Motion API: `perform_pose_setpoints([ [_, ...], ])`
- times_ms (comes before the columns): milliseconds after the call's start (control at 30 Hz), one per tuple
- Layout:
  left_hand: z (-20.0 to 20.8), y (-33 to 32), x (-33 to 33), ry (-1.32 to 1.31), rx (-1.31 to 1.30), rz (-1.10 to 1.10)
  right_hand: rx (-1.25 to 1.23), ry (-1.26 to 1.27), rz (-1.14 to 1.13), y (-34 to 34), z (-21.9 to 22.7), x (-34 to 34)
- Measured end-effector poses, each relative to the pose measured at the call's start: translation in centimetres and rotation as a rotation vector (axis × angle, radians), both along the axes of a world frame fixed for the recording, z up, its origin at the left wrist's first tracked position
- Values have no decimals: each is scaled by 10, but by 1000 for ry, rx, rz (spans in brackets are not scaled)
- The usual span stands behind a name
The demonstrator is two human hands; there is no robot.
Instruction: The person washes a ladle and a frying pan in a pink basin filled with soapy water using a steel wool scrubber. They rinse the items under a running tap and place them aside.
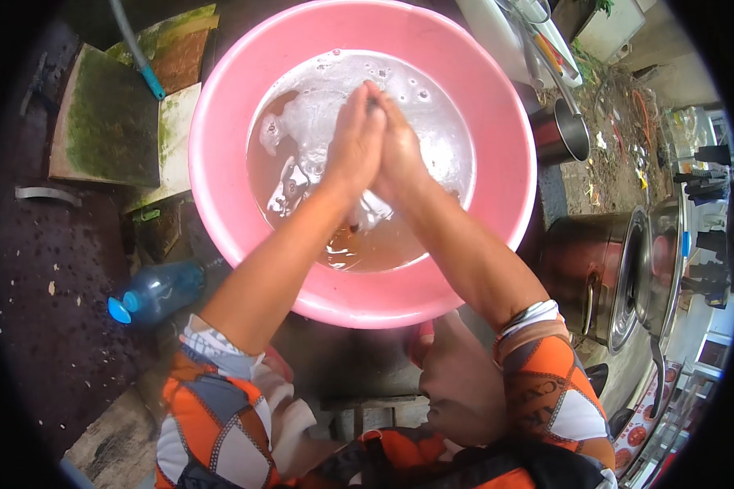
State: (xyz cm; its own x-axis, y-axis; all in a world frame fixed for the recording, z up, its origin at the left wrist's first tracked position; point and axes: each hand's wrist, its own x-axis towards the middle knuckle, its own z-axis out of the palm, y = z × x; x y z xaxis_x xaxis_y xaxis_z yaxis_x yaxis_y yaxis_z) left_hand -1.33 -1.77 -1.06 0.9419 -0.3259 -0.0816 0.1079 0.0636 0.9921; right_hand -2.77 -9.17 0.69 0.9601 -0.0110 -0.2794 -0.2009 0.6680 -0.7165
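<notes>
Both of my hands are pressed together over a large pink basin (220, 122), palms facing and fingers pointing away from me. My left hand (352, 147) and my right hand (400, 151) are closed against each other. A small dark patch shows between them near the fingertips, but what they hold, if anything, is hidden. Below them, brownish water (367, 244) lies in the basin, with whitish suds (318, 102) spread over its far part. A small dark spot shows in the water just under my wrists; I cannot make it out.
At left lie a clear bottle with a blue cap (159, 295), mossy boards (106, 122) and a hose with a teal end (151, 81). To the right stand a metal cup (559, 134), a large steel pot (587, 273) and a white tray of utensils (506, 37).
</notes>
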Motion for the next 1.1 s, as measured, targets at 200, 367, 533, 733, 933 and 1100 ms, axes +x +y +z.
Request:
perform_pose_setpoints([
  [200, 26, -9, 0, -225, 20, -2, -66, -16, -111, -8, 27, 13],
  [367, 51, 11, 20, 426, -490, 5, -327, -221, 11, 9, 26, 7],
  [533, 31, -3, 7, -99, -192, -36, -98, -41, -28, -6, 22, 14],
  [733, 14, 1, -15, 188, -288, 94, -245, 26, 1, 3, -4, -6],
  [933, 17, 10, -10, 610, -514, 87, -314, 166, -34, 20, 4, -23],
  [1100, 6, 1, -24, 214, -326, 128, -387, 85, -41, 3, 3, -15],
])
